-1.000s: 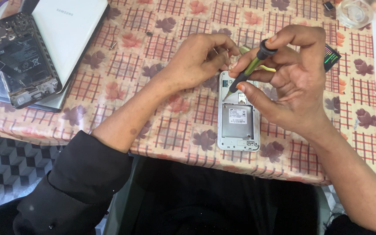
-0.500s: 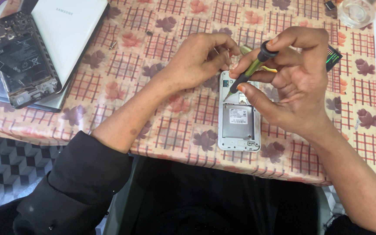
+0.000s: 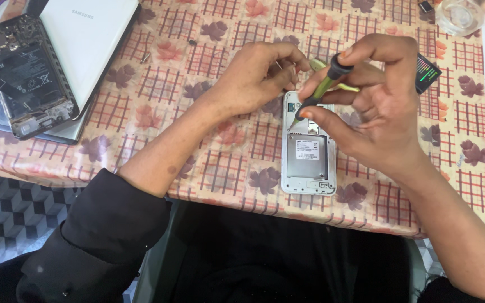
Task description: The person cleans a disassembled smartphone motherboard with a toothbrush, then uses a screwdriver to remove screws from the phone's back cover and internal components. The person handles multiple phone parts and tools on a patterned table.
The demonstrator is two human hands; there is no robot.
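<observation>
The desk [image 3: 158, 84] wears a checked cloth with leaf prints; at its far left corner lies a white laptop [image 3: 85, 45], and on the laptop's left side rests a dark phone [image 3: 26, 76] with its back off, its innards showing; these have kept their places since a second ago. Near the front edge, about midway along, lies the white phone [image 3: 308, 147], back cover off, long axis running from the front edge toward the far edge, top end away from the person; it has not shifted. The left hand [image 3: 254, 76] stays at the phone's top left corner, fingers curled and pinched on something too small to tell. The right hand [image 3: 380, 106] has its thumb and fingers closed around the screwdriver [image 3: 316, 98]; compared with a second ago the hand sits a touch higher and the tool a little steeper. The screwdriver, green shaft with a black cap, slants with its tip down and to the left, touching the phone's upper left part, cap up and to the right. A black card [image 3: 428, 72] lies right of the hand; a clear glass [image 3: 458, 15] stands at the far right corner; a small screw [image 3: 146, 56] lies beside the laptop.
</observation>
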